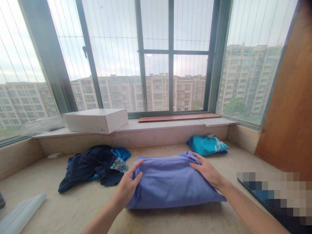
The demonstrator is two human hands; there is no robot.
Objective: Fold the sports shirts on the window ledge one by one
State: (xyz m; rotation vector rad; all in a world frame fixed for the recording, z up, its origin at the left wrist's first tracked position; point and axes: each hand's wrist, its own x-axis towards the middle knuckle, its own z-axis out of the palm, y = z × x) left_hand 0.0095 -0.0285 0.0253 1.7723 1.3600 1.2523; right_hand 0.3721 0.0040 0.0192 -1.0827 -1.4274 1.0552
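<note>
A purple-blue piece of cloth, perhaps a garment, lies bunched into a wide, puffy bundle in front of me on the stone ledge. My left hand grips its upper left corner, thumb on the near side and fingers partly behind the fabric. At the upper right corner, my right hand pinches a raised fold between thumb and fingers. The bundle's lower edge sits at or just over the ledge, with a shadow beneath it. What kind of garment it is, I cannot tell.
Crumpled dark navy clothing with blue pieces lies to the left. A folded turquoise garment rests behind right. On the sill stand a white box and a reddish board. A dark-edged flat object, partly pixelated, lies right.
</note>
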